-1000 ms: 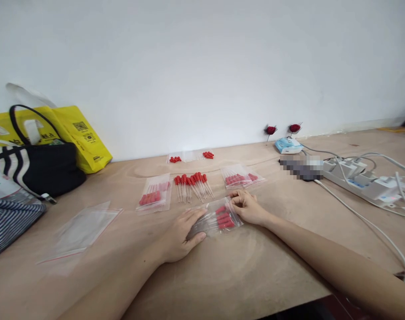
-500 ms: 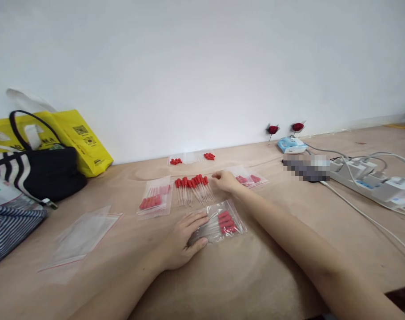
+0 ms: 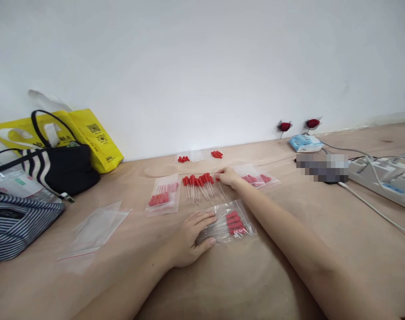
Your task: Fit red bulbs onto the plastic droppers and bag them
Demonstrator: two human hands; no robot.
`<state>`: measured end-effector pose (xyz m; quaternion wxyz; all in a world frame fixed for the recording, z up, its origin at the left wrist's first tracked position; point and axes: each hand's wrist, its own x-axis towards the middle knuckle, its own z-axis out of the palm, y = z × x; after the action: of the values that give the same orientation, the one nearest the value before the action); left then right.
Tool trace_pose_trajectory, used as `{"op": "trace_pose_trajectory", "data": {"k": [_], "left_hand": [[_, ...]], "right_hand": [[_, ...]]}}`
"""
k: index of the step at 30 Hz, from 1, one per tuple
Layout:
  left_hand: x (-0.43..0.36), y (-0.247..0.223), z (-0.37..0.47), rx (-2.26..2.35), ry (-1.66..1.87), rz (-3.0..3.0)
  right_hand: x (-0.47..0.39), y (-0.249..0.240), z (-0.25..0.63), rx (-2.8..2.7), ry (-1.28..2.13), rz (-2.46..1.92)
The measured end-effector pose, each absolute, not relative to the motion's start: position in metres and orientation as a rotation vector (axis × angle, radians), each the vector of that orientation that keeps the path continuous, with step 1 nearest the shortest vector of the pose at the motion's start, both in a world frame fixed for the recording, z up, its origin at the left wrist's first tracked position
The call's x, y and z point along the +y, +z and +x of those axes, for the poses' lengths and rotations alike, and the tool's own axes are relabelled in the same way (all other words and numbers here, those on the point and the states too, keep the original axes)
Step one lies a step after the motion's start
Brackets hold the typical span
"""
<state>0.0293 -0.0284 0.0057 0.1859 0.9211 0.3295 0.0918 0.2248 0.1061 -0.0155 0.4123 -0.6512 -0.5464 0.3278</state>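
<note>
My left hand lies with its fingers apart on the left end of a clear zip bag, which holds several red-topped droppers. Beyond it, a row of loose droppers with red bulbs rests on the table. At the row's right end, my right hand pinches one dropper by its red bulb. Filled bags lie left and right of the row, and more droppers in bags are near the wall.
Flat, unfilled bags lie at left, near a striped pouch, a black bag and a yellow bag. Rightward are a tissue pack, a blurred-out object, a power strip with cables and two red flowers.
My right hand has closed on a dropper at the row's right end. The whole view has shifted, so things appear further right. My left hand stays on the bag.
</note>
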Motion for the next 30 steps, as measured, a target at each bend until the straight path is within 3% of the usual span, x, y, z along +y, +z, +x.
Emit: {"op": "trace_pose_trajectory", "data": {"k": [6, 10, 17, 30], "left_hand": [[-0.028, 0.004, 0.03, 0.926, 0.285, 2.566], [-0.028, 0.003, 0.03, 0.928, 0.271, 2.574], [-0.03, 0.007, 0.033, 0.934, 0.28, 2.588], [-0.032, 0.008, 0.033, 0.948, 0.296, 2.567]], "right_hand": [[0.063, 0.015, 0.267, -1.242, 0.697, -1.385], [0.023, 0.006, 0.3, -0.974, 0.711, -1.023], [-0.008, -0.026, 0.314, -0.649, 0.898, -1.029], [-0.019, -0.021, 0.28, -0.567, 1.073, -1.018]]}}
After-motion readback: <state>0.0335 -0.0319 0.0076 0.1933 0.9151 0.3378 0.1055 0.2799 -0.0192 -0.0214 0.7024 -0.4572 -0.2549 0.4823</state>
